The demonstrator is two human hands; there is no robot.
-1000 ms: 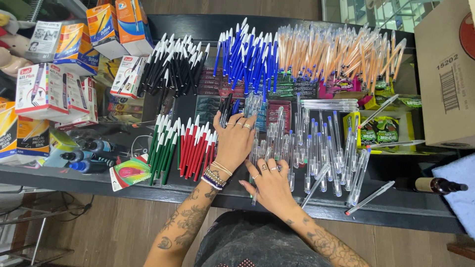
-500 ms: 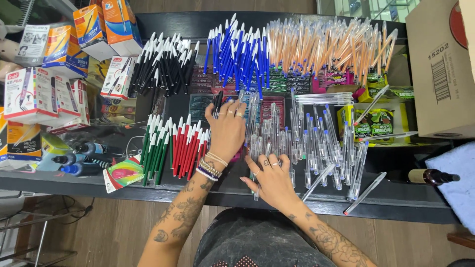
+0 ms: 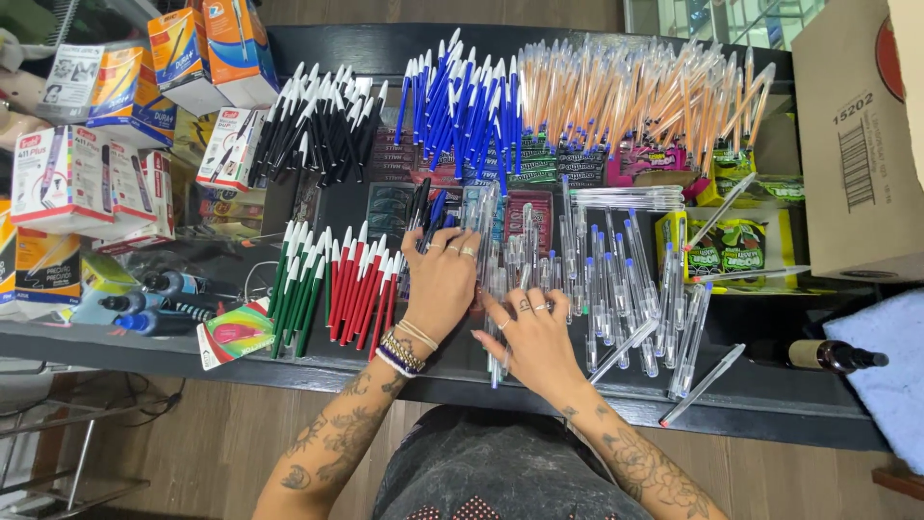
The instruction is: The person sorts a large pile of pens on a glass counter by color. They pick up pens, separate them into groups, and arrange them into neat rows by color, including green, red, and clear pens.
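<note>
Nearest the counter edge, the right hand (image 3: 535, 332) lies palm down with fingers spread flat over a heap of clear ballpoint pens (image 3: 616, 289), pressing on them without closing around any. Just beside it, the left hand (image 3: 441, 279) rests with fingers loosely curled on a bunch of dark pens (image 3: 423, 214); whether it grips them I cannot tell. Left of that hand lie red pens (image 3: 364, 289) and green pens (image 3: 298, 289). Farther back fan black-capped pens (image 3: 318, 120), blue pens (image 3: 462, 106) and orange pens (image 3: 635, 91).
</note>
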